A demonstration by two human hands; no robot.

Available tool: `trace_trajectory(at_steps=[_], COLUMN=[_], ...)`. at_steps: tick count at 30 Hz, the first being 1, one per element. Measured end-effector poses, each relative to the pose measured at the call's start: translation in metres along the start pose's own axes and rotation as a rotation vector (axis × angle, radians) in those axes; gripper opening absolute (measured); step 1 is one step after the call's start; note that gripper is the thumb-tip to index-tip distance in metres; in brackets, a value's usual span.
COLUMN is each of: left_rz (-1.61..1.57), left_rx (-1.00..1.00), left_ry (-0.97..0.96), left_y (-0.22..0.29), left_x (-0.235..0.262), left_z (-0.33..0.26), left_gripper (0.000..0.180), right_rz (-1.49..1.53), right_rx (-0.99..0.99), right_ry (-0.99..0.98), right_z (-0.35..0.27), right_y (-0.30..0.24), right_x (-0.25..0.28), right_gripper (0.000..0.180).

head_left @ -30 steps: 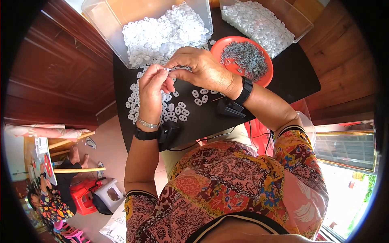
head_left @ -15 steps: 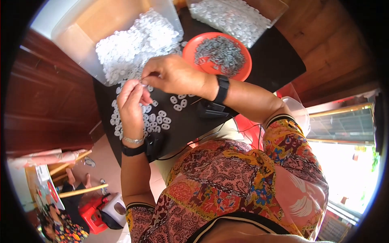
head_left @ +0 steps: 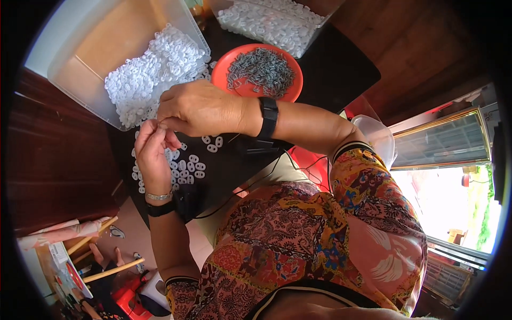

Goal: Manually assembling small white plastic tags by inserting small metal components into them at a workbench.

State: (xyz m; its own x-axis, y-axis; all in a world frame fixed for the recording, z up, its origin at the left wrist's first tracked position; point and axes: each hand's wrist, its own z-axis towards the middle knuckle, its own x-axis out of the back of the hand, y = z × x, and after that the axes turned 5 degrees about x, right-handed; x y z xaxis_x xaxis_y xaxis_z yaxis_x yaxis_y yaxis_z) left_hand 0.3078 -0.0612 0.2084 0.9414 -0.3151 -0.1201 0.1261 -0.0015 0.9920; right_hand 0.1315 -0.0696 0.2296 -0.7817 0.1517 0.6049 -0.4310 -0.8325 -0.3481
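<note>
Above the left part of the dark tabletop [head_left: 333, 74], the left hand [head_left: 152, 154] and the right hand [head_left: 201, 110] are touching at their fingertips, just on the near side of the far left clear bin [head_left: 104, 50]. The left thumb and forefinger are lying close together at the tips, and the right thumb and fingers are curling inward to the same spot. The fingers are hiding whatever either grip is holding, so I cannot tell what it is or whether either grip is fully closing. Loose white two-holed pieces [head_left: 191, 166] are lying on the tabletop around the left hand, and a few are lying just on the near side of the right hand. A heap of similar pieces [head_left: 154, 69] is resting in the far left bin; more are filling the far right clear bin [head_left: 322, 24]. Just beyond the right wrist, a red plate [head_left: 219, 74] is bearing small grey metal parts [head_left: 261, 69]. Black wristbands [head_left: 269, 117] are circling both wrists.
</note>
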Motion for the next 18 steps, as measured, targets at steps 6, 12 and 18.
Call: trace_trajectory(at_steps=[6, 12, 18], left_rz=[0.053, 0.131, 0.113], left_rx=[-0.026, -0.052, -0.027], left_ry=[0.055, 0.031, 0.038], left_y=[0.000, 0.001, 0.000], left_x=[0.005, 0.003, 0.001], left_z=[-0.002, -0.003, -0.002], left_gripper=[0.017, 0.018, 0.017], right_rz=[-0.305, -0.384, -0.491], right_rx=[-0.078, -0.265, -0.299], right_ry=[-0.203, -0.527, -0.689], right_z=[0.012, -0.032, -0.054], right_y=[0.016, 0.061, 0.068], right_x=[0.060, 0.086, 0.066], right_gripper=[0.011, 0.015, 0.018])
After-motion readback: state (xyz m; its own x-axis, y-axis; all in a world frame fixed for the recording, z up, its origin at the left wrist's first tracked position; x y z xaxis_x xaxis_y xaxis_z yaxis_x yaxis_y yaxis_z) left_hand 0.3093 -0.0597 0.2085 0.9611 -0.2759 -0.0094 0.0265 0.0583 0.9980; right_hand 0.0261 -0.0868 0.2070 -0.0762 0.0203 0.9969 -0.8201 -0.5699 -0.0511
